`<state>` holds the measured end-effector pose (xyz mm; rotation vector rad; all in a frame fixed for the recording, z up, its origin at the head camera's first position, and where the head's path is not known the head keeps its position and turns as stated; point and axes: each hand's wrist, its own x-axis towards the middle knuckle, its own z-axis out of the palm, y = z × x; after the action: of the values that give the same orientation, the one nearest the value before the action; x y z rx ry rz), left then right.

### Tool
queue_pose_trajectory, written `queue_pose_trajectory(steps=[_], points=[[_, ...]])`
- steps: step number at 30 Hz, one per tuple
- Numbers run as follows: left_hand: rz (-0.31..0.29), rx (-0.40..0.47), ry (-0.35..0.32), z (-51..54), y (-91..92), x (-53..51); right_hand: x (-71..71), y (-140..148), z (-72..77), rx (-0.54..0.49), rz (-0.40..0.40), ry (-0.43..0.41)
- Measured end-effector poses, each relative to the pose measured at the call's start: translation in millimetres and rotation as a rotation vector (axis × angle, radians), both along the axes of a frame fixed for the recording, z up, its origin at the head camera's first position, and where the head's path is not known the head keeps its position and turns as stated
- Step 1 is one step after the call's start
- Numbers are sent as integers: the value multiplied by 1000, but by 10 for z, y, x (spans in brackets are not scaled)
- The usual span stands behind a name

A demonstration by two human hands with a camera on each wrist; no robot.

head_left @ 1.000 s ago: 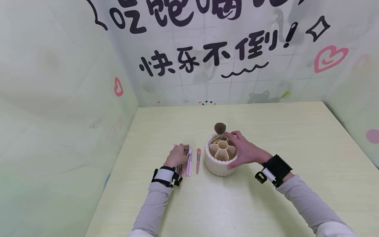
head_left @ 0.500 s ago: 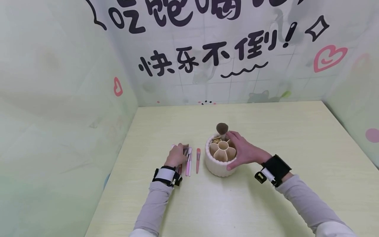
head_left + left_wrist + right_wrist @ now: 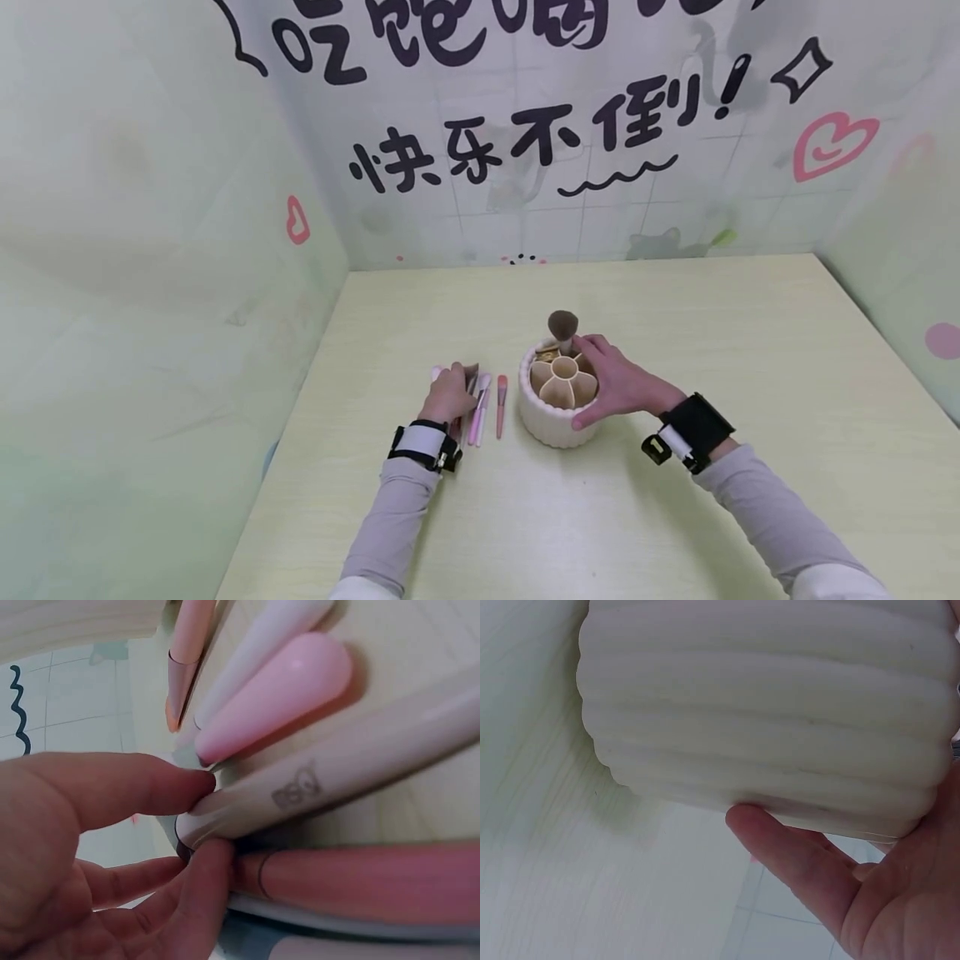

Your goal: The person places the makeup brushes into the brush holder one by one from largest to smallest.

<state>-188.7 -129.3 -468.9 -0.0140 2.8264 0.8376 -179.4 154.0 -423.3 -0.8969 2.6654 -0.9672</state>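
Observation:
My left hand (image 3: 447, 393) pinches a makeup brush with a pale, lettered handle (image 3: 300, 787) between thumb and fingertips, close to the table. Beside it lie a pink-handled brush (image 3: 277, 697), a white-handled brush (image 3: 262, 652) and a reddish-pink handle (image 3: 375, 885). My right hand (image 3: 626, 383) grips the side of a round cream holder (image 3: 553, 427), its thumb against the ribbed wall (image 3: 765, 712). Inside the holder is a petal-shaped divider (image 3: 565, 367). A fluffy brown brush (image 3: 562, 324) stands upright at its back, next to small gold-coloured items (image 3: 547, 354).
A small coral brush (image 3: 502, 406) lies alone between the brush group and the holder. The pale table (image 3: 570, 525) meets a printed wall (image 3: 525, 225) at the back and a side wall (image 3: 187, 333) on the left.
The brown brush in the holder has shifted slightly right, along with my right index finger. The white brush beside my left hand now lies a little more tilted.

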Motion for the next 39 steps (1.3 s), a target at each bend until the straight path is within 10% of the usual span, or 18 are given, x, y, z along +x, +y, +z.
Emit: queue_pose_trajectory(steps=[17,39], points=[[3,19,-1,171,85,-7,-10,0,6,7,-13,9],[-90,226,247,839,206,53,1,0,7,-10,-3,21]])
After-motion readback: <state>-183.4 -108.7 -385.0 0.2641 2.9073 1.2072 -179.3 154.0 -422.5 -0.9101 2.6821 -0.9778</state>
